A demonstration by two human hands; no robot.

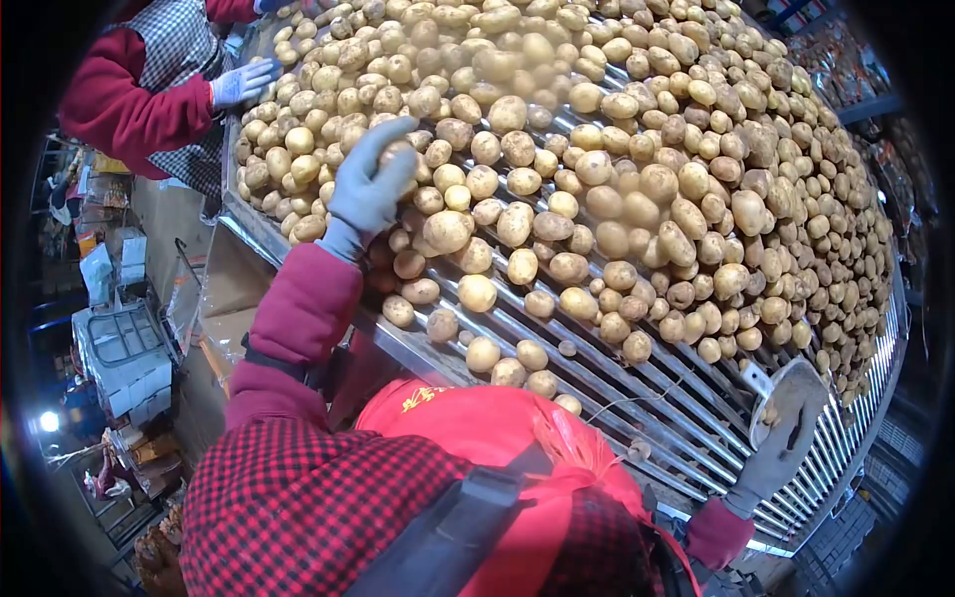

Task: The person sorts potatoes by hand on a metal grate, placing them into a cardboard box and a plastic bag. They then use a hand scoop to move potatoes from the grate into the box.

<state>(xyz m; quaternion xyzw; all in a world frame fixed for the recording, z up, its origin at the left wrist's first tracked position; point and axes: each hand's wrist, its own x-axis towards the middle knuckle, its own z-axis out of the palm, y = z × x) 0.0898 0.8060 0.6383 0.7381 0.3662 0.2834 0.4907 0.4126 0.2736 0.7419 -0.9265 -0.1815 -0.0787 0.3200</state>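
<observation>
By all signs a produce packing shed or warehouse: loose potatoes lie heaped in bulk across a broad surface of parallel metal bars, a co-worker in work gloves and a checked apron stands at its edge, and off to the left a lamp glares near white stacks and plastic-wrapped goods

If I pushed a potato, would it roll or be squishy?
A potato would probably roll, since it's roundish. It might follow the gaps between the metal bars. Its plump look suggests it'd feel firm.
</observation>
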